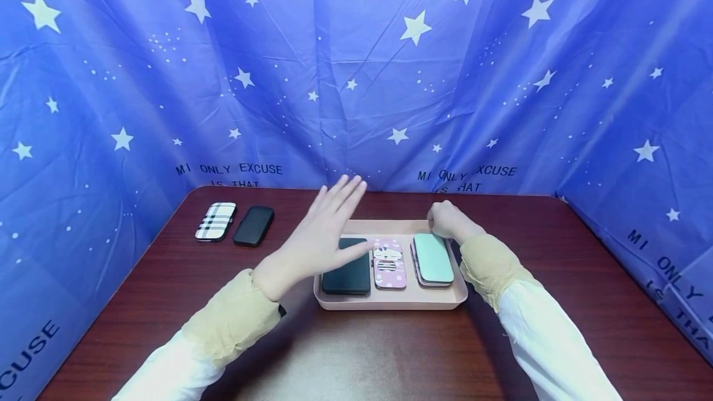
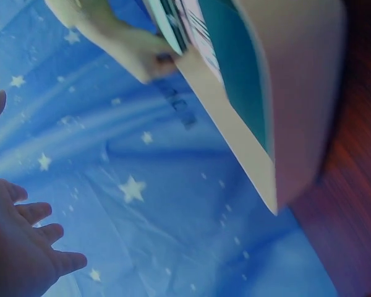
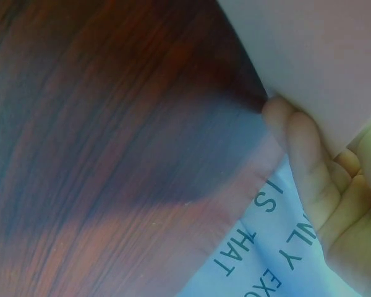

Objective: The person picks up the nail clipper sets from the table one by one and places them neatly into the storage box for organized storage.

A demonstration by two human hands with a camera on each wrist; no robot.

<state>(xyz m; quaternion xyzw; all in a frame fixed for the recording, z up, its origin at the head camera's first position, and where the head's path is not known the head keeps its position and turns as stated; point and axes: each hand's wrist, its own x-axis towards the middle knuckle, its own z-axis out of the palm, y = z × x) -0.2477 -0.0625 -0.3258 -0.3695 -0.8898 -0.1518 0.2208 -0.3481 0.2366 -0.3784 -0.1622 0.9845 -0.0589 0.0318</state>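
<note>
A pale pink tray (image 1: 390, 304) holds a dark green case (image 1: 348, 278), a pink patterned case (image 1: 390, 278) and a stack topped by a mint case (image 1: 433, 258). My left hand (image 1: 320, 234) hovers by the tray's left side, fingers straight and thumb spread, holding nothing; in the left wrist view that hand (image 2: 18, 241) is apart from the tray wall (image 2: 306, 80). At the back right corner, my right hand (image 1: 452, 223) grips the tray's rim. In the right wrist view its fingers (image 3: 309, 145) lie against the outer wall (image 3: 321, 62).
Left of the tray, a plaid case (image 1: 216, 221) and a black case (image 1: 254, 226) lie on the brown wooden table (image 1: 356, 351). Blue curtains (image 1: 356, 79) with white stars stand behind the table and at both sides.
</note>
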